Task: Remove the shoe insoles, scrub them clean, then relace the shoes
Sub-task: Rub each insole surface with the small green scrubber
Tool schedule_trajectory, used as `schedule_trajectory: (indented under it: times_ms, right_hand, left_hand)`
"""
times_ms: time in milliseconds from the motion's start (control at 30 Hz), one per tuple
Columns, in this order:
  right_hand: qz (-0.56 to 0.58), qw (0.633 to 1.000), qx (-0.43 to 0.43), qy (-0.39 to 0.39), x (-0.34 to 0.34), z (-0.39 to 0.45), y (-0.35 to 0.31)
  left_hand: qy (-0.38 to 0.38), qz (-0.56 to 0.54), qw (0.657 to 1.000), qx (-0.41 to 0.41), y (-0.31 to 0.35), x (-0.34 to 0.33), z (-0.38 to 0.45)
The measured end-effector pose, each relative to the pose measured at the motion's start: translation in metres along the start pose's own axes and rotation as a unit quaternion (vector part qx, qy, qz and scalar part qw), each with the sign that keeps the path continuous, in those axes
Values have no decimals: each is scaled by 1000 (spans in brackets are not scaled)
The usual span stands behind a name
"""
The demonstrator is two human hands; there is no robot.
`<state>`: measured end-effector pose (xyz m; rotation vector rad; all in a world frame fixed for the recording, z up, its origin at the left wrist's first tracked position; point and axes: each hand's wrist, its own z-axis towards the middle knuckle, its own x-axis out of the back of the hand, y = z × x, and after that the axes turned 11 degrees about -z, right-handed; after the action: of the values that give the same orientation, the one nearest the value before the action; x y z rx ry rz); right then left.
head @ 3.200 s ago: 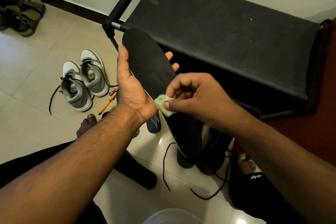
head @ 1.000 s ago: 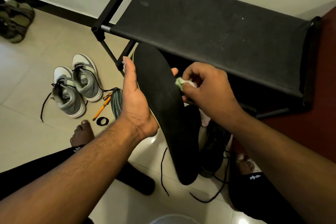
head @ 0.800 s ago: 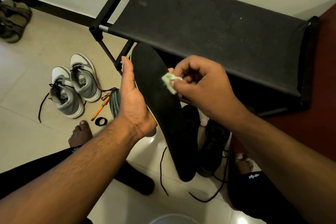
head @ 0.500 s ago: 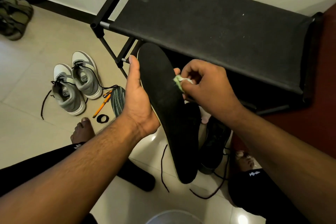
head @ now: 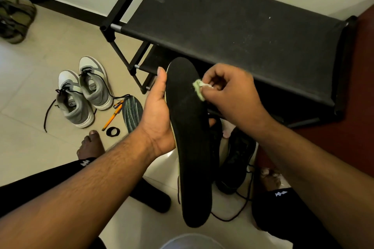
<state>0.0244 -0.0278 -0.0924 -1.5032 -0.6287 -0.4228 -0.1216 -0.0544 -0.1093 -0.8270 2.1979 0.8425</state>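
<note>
Scrubbing is the step we judge to be in hand: our left hand point(head: 156, 115) cradles the black insole point(head: 190, 137) at the centre of the frame, thumb straight along its left edge and fingers curled round behind it, while our right hand point(head: 230, 95) pinches a small green scrub pad point(head: 198, 89) between thumb and fingertips and presses it against the insole's right edge near the toe end.

The next move, as we see it, calls for drawing the pad along and across the surface toward the heel while the left hand keeps a steady hold against the pressure.

The insole looks long, thin and matte black, with a pale rim showing along its left side and a faint streak across the forefoot beside the pad. It hangs toe up, heel down, above the floor point(head: 30, 147).

Another insole point(head: 132, 113), patterned, lies on the floor left of centre, beside the grey shoes point(head: 85, 91), whose laces trail loose. Dark shoes point(head: 236, 159) sit lower right of centre, behind the held insole, with loose black laces point(head: 245, 202); relacing appears not yet done.
</note>
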Motion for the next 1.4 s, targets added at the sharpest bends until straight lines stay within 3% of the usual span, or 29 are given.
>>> schedule_trajectory:
  times_ms: [133, 267, 333, 533, 600, 667, 733, 800, 833, 1067, 1167, 1233, 1333, 1400]
  right_hand:
    - [29, 999, 1, 30, 9, 8, 2]
    - [64, 986, 72, -139, 2, -6, -12]
    - [38, 982, 93, -162, -5, -12, -14]
    - [-98, 995, 7, -24, 9, 11, 12]
    - [-80, 997, 9, 9, 15, 14, 13]
    - [-18, 999, 34, -26, 18, 14, 6]
    - [14, 988, 87, -124, 22, 9, -1]
    - [-39, 966, 154, -203, 24, 6, -2]
    - [-83, 959, 183, -202, 23, 5, 0]
    - [-205, 958, 196, 43, 31, 23, 28]
    - [-162, 961, 202, 100, 42, 25, 25]
    - [-133, 961, 241, 10, 47, 19, 14]
    - [-175, 926, 262, -210, 41, 1, -3]
    - [-236, 895, 270, -264, 30, -7, -7]
  left_hand:
    - [0, -9, 1000, -4, 5, 3, 3]
    - [-11, -30, 999, -10, 6, 0, 1]
    - [-13, -34, 999, -19, 5, 1, 1]
    - [-7, -33, 999, -16, 4, 6, 4]
    - [-5, -40, 999, -23, 5, 4, 4]
    - [-4, -33, 999, -22, 8, 3, 4]
    - [-9, -36, 999, -7, 12, 3, 2]
    - [-8, -37, 999, 3, 12, 2, 1]
    - [-10, -28, 1000, 11, 12, 2, 0]
    - [-8, 58, 991, 117, -1, 3, -3]
    - [7, 61, 991, 116, 1, 6, -2]
    - [16, 51, 994, 91, 5, 8, -1]
    - [23, 17, 998, 52, 12, 9, 0]
    - [23, -2, 999, 42, 14, 8, 1]
